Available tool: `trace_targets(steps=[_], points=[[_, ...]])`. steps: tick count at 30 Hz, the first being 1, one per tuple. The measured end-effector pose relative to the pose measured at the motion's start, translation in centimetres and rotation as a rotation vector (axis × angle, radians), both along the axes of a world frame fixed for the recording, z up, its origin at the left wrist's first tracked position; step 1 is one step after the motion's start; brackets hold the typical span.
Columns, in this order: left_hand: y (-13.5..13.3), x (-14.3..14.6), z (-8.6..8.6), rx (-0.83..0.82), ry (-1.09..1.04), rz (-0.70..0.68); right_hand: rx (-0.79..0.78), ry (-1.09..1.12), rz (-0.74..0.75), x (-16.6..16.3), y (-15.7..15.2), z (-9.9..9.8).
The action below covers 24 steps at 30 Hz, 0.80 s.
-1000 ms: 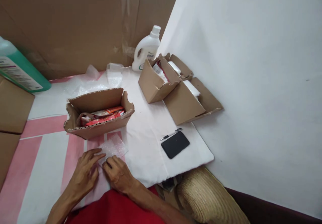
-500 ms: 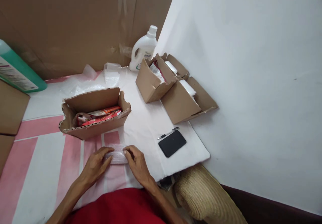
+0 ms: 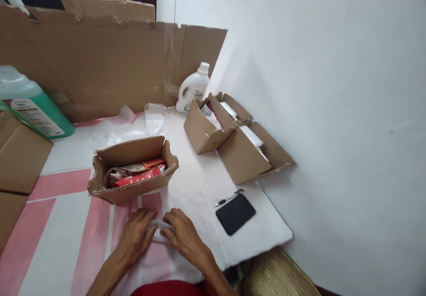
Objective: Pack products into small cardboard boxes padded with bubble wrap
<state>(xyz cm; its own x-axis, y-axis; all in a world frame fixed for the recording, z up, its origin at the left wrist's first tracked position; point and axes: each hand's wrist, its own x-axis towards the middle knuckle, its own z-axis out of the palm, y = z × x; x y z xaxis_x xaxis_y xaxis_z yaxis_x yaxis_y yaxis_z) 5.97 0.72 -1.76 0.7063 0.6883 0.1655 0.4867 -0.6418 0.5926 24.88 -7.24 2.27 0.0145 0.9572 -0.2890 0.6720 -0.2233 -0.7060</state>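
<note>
A: Entry: wrap (image 3: 160,234), position?
B: Small clear bubbled piece, bunched into a roll, flat on the pink-striped cloth (image 3: 66,225) near its front edge, squeezed between both hands

A: Grip?
B: Left hand (image 3: 135,238) and right hand (image 3: 186,238) each clamp one end, fingers curled over the top, thumbs hidden. Pressing from both sides probably stops the springy film unrolling

A: Surroundings?
B: Just beyond the knuckles, not touching, an open box (image 3: 133,189) with red packets (image 3: 141,175) lying on edge; with no lid on, the contents are within reach. To the right, a phone (image 3: 235,208) and pen (image 3: 229,197) side by side, well clear of the hands. Farther back, two boxes (image 3: 203,132) touching, flaps open, white wrapped items inside. A white jug (image 3: 193,87) stands in the corner. A green bottle (image 3: 33,109) sits far left beside brown cardboard. Loose plastic (image 3: 116,127) lies behind the near box. A tall cardboard sheet (image 3: 109,61) stands along the back, apparently as a screen
</note>
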Motion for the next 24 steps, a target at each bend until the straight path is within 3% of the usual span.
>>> trace_targets(steps=[3, 6, 9, 12, 15, 18, 21, 24], points=[[-0.7, -0.4, 3.8, -0.083, -0.075, -0.053, 0.031, 0.13, 0.005, 0.6, -0.4, 2.5], [-0.4, -0.9, 9.9, 0.032, -0.204, -0.059, 0.167, 0.308, 0.028, 1.5, 0.4, 7.5], [2.2, -1.1, 16.0, 0.276, -0.225, -0.026, 0.421, 0.352, 0.096, 2.2, 3.7, 13.2], [6.8, -0.8, 19.4, 0.443, -0.187, 0.068, 0.629, 0.247, 0.117, 2.4, 9.0, 16.4], [11.4, -0.4, 19.2, 0.409, -0.042, 0.128, 0.625, 0.094, 0.153, 2.6, 14.3, 16.5], [14.1, -0.3, 17.2, 0.339, 0.146, 0.113, 0.411, -0.106, 0.231, 2.6, 17.8, 14.9], [14.5, -0.2, 16.1, 0.299, 0.133, 0.126, 0.153, -0.376, 0.314, 2.3, 19.2, 13.5], [13.9, 0.1, 16.3, 0.176, 0.07, 0.056, 0.08, -0.51, 0.375, 1.9, 19.4, 13.2]])
